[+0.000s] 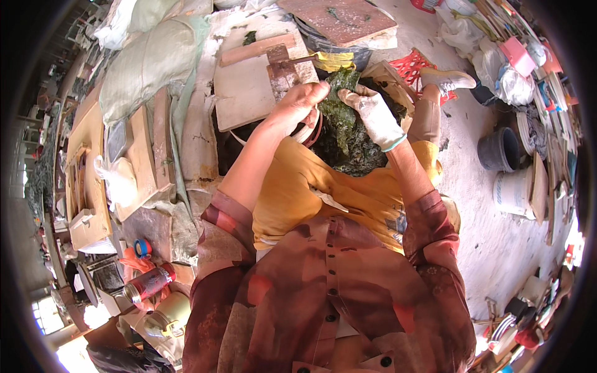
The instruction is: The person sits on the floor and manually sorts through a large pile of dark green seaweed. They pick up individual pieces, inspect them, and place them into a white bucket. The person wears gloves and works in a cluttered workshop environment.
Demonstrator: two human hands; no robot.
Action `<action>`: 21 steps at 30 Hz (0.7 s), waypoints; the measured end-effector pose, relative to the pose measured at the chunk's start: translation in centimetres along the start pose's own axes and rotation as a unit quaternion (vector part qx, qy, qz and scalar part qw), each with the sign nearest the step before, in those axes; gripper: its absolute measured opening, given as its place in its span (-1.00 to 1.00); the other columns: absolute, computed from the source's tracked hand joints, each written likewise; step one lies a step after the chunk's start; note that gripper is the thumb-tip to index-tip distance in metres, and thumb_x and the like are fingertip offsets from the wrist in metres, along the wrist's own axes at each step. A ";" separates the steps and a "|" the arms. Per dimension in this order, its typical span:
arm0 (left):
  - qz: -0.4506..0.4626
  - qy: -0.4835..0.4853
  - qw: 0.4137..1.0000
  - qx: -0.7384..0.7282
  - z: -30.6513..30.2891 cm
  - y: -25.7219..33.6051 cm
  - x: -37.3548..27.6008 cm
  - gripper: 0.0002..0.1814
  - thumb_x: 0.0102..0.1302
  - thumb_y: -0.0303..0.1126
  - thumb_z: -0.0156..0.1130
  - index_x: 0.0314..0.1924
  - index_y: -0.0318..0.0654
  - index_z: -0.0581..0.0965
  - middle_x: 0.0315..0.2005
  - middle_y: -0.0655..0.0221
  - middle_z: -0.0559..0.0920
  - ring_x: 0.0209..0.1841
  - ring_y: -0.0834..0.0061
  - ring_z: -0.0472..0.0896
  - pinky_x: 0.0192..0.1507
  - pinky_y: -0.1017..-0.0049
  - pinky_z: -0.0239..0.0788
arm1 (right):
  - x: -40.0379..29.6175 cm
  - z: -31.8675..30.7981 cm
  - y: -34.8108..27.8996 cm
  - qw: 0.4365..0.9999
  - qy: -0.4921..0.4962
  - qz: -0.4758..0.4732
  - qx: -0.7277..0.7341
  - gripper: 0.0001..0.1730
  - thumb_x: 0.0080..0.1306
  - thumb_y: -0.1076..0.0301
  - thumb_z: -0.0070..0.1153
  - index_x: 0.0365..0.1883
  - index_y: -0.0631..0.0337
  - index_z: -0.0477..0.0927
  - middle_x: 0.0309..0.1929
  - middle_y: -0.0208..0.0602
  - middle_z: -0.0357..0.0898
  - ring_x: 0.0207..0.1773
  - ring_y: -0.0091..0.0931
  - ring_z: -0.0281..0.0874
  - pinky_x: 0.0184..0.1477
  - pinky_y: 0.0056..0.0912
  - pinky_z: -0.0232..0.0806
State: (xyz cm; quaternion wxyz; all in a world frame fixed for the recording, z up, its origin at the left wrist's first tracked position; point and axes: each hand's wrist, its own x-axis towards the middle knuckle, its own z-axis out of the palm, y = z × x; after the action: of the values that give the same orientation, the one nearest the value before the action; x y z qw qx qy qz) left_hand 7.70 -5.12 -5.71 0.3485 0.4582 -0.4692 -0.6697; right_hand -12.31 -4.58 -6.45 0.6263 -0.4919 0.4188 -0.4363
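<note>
In front of my lap, a strip of dark green seaweed (344, 112) hangs between my two hands. My left hand (301, 105) is bare, with curled fingers and its thumb pressed at the strip's upper left edge. My right hand (371, 109), in a white knit glove with a green cuff, pinches the strip from the right. Below lies a darker heap of seaweed (357, 151), partly covered by the strip and my hand. To the left of my hands are a pale board (245, 93) and a rusty metal plate (284, 74) with a rod.
A wooden bar (256, 49) lies behind the pale board. Farther off is a brown board (345, 21). A red plastic mesh basket (409, 63) stands near my shoe (447, 79). A black bucket (499, 149) and white bucket (512, 192) are at right; a woven sack (149, 65) lies left.
</note>
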 end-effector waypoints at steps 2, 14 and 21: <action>0.032 0.046 0.998 -0.039 -0.4 -1.0 0.2 -0.73 0.31 -0.20 0.27 -0.23 -0.28 0.52 -0.58 0.53 0.45 -0.68 0.72 0.35 -0.58 0.58 0.33 | 0.6 0.6 0.9 0.999 -0.010 0.007 0.049 -0.82 0.33 0.43 0.13 -0.15 0.34 0.59 -0.21 -0.47 0.61 -0.16 -0.71 0.47 -0.08 -0.67 0.30; 0.261 0.312 0.864 0.297 -6.5 -4.3 4.0 -0.90 0.28 -0.50 0.20 -0.33 -0.39 0.49 -0.59 0.23 0.54 -0.57 0.43 0.46 -0.43 0.51 0.32 | 9.9 4.5 5.1 0.957 0.055 -0.039 -0.281 -0.64 0.20 0.16 0.24 -0.29 0.36 0.63 -0.51 -0.18 0.61 -0.46 -0.40 0.51 -0.33 -0.43 0.34; 0.193 0.361 0.841 0.354 -8.9 -5.2 7.2 -0.86 0.24 -0.41 0.17 -0.31 -0.36 0.51 -0.43 -0.05 0.62 -0.30 -0.06 0.61 -0.25 0.20 0.44 | 14.0 6.2 5.1 0.871 0.078 -0.009 -0.485 -0.52 0.16 -0.02 0.15 -0.25 0.26 0.65 -0.28 0.06 0.63 -0.14 -0.07 0.57 -0.07 -0.20 0.39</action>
State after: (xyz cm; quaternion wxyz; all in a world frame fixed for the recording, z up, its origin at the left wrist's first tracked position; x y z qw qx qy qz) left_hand 13.44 -12.70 -13.98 0.4297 0.6594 -0.5945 -0.1645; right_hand -1.95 -15.74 -11.75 0.2705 -0.7016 0.6212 -0.2208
